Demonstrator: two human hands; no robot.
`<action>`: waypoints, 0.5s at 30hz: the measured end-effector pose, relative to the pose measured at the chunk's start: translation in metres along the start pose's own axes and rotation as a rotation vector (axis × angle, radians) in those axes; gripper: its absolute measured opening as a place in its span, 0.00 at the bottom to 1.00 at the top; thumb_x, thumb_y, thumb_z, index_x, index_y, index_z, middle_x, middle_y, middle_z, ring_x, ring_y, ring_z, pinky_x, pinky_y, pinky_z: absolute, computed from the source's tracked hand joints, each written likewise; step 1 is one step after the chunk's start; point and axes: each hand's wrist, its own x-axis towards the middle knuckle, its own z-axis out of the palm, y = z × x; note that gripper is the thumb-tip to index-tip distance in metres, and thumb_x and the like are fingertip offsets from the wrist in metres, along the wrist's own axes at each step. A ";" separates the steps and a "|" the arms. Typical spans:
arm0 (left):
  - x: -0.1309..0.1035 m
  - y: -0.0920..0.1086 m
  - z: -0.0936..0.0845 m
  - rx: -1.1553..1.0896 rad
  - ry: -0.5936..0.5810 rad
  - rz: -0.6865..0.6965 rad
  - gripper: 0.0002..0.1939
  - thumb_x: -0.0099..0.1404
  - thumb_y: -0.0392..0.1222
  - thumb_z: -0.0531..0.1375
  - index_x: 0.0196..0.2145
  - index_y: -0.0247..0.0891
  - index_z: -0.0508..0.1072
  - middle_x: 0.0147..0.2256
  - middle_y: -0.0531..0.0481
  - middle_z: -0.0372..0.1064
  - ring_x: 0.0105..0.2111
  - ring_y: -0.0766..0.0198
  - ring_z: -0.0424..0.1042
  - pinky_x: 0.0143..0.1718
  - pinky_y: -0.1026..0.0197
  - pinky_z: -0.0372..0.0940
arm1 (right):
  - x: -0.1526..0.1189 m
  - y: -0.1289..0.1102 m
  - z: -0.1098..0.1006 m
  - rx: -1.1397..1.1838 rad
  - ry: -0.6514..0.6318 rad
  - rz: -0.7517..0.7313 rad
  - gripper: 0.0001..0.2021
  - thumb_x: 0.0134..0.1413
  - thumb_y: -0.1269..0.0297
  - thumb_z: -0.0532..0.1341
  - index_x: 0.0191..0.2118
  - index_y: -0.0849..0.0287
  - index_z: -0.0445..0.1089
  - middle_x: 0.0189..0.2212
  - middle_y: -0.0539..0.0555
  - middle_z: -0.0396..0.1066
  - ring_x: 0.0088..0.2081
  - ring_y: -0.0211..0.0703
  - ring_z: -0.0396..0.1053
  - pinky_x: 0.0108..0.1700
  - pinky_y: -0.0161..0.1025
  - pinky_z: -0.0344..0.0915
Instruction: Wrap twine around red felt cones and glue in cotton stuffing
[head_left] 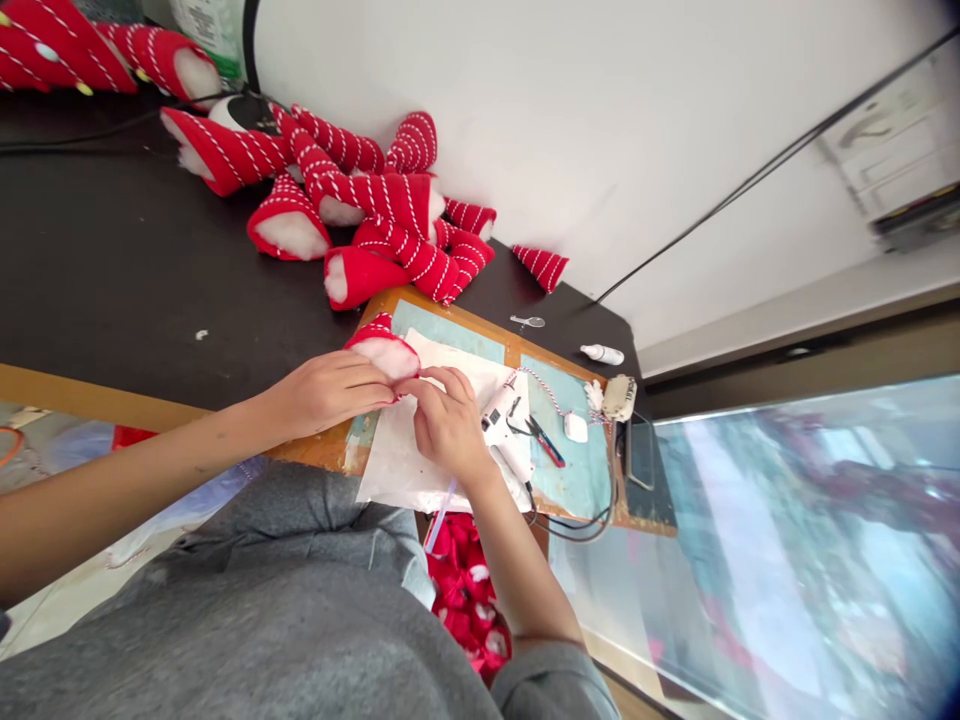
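A red cone [384, 352] with white stuffing showing at its open end lies at the edge of the board. My left hand [334, 392] is wrapped along its near side, fingers pressed together on the red rim. My right hand [448, 422] pinches the rim at the cone's right side, fingertips close to those of my left hand. Under my right hand lies a white sheet [390, 455]. Just right of it are a white glue gun [510, 435] and red-handled snips [547, 443].
Many stuffed red cones [360, 195] are heaped against the wall on the dark table [135, 260]. A small cone [540, 266], a white bottle [602, 354], a white block [619, 398] and cables [585, 528] lie rightward. Red pieces [469, 590] fill a container below.
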 end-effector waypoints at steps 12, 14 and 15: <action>0.002 0.000 -0.001 -0.038 0.005 -0.014 0.11 0.79 0.34 0.58 0.43 0.38 0.81 0.40 0.49 0.83 0.41 0.62 0.77 0.47 0.57 0.74 | 0.001 0.000 0.000 0.044 -0.054 0.095 0.26 0.55 0.81 0.53 0.57 0.55 0.71 0.48 0.57 0.79 0.58 0.53 0.69 0.65 0.54 0.63; 0.001 0.001 -0.001 -0.055 0.009 -0.021 0.10 0.78 0.33 0.59 0.43 0.38 0.81 0.40 0.49 0.83 0.41 0.62 0.77 0.47 0.57 0.74 | 0.001 0.001 0.001 0.003 -0.084 0.082 0.28 0.54 0.82 0.53 0.57 0.55 0.71 0.48 0.57 0.79 0.59 0.54 0.69 0.67 0.55 0.61; 0.001 0.000 -0.001 -0.063 0.013 -0.024 0.09 0.78 0.33 0.59 0.43 0.38 0.81 0.40 0.49 0.83 0.41 0.62 0.77 0.47 0.57 0.74 | 0.001 0.001 0.002 -0.011 -0.089 0.081 0.28 0.54 0.83 0.53 0.57 0.55 0.71 0.48 0.57 0.79 0.59 0.54 0.69 0.67 0.55 0.60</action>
